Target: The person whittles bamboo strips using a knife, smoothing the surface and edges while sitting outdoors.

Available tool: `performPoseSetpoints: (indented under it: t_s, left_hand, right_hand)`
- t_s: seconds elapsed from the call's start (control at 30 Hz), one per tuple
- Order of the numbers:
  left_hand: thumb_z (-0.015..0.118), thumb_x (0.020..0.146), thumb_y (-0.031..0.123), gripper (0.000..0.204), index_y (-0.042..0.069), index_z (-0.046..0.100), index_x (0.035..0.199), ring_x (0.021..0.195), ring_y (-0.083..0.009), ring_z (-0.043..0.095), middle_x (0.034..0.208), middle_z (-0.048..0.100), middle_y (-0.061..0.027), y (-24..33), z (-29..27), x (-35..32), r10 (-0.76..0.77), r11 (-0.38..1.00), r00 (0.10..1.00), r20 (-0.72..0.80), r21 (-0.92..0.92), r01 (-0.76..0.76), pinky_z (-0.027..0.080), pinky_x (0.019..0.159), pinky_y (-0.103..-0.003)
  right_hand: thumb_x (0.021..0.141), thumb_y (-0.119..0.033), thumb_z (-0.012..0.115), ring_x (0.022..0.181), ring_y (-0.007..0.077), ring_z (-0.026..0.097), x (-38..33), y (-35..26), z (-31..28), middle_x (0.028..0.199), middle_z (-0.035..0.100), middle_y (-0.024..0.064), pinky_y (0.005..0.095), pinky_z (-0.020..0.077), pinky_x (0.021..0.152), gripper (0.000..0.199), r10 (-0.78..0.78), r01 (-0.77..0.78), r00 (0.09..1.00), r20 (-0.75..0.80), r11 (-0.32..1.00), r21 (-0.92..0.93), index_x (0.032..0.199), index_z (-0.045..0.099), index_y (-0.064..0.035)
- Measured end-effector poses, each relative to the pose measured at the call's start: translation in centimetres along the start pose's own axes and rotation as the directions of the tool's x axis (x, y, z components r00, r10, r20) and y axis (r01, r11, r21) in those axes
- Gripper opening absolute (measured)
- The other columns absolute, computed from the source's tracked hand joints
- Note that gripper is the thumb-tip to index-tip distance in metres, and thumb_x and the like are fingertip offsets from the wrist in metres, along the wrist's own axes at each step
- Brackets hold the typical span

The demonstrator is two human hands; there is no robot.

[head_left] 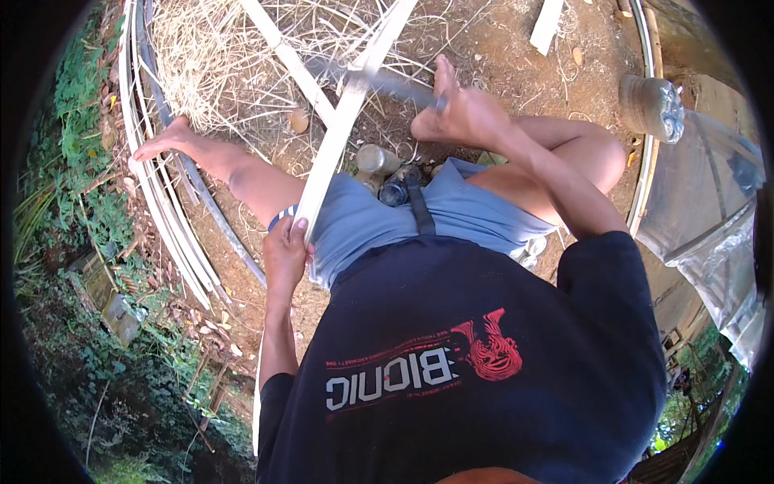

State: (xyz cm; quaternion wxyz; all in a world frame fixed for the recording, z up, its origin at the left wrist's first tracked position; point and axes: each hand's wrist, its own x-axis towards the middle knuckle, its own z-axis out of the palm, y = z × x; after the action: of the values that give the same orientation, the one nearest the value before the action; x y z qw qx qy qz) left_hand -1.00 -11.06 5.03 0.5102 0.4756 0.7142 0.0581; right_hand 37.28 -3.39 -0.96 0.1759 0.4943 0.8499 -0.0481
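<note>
Laid across the left thigh, extending away toward the far edge: pale strip [333, 151], near end clamped in the left hand [285, 250], thumb on top, fingers closed on it. Set across the strip: motion-blurred blade [401, 86], gripped in the right hand [476, 113], fingers wrapped tight; contact with strip not determinable. Meeting the strip at an angle: second strip [294, 66]. Markings: large pale lettering and red figure on dark shirt [484, 282], inverted in view. Left boundary: curved strips [159, 198]; ahead-left: shavings [197, 60]. Right boundary: clear container [645, 107], plastic sheet [697, 181]. Open room: mostly bare soil [584, 89] beyond the right knee
</note>
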Motion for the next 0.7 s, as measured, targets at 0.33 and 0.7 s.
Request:
performPoseSetpoints:
  t_s: [0.33, 0.7]
  left_hand:
    - [0.056, 0.098, 0.021, 0.023, 0.000, 0.057, 0.089, 0.054, -0.0094, 0.056, 0.067, 0.058, -0.0049, -4.7, -0.2, -2.7, -0.133, 0.972, 0.984, 0.121, -0.177, 0.154, 0.047, 0.049, -0.024]
    - [0.062, 0.094, 0.029, 0.033, 0.000, 0.064, 0.110, 0.109, -0.0322, 0.058, 0.115, 0.062, -0.0216, -2.2, -2.0, 3.1, 0.454, 0.777, 0.876, -0.164, 0.554, -0.299, 0.046, 0.090, -0.043]
  right_hand:
    - [0.087, -0.027, 0.053, 0.084, 0.0414, 0.068, 1.3, 7.2, 4.9, 0.085, 0.066, 0.0303, 0.0500, 0.0535, 0.076, 0.036, 0.505, -0.510, 0.847, 0.168, 0.680, 0.526, 0.087, 0.070, 0.0057]
    - [0.081, -0.028, 0.057, 0.083, 0.0429, 0.067, 2.8, 5.6, 6.7, 0.086, 0.066, 0.0305, 0.0489, 0.0522, 0.075, 0.037, 0.439, -0.499, 0.852, 0.285, 0.517, 0.696, 0.089, 0.069, 0.0063]
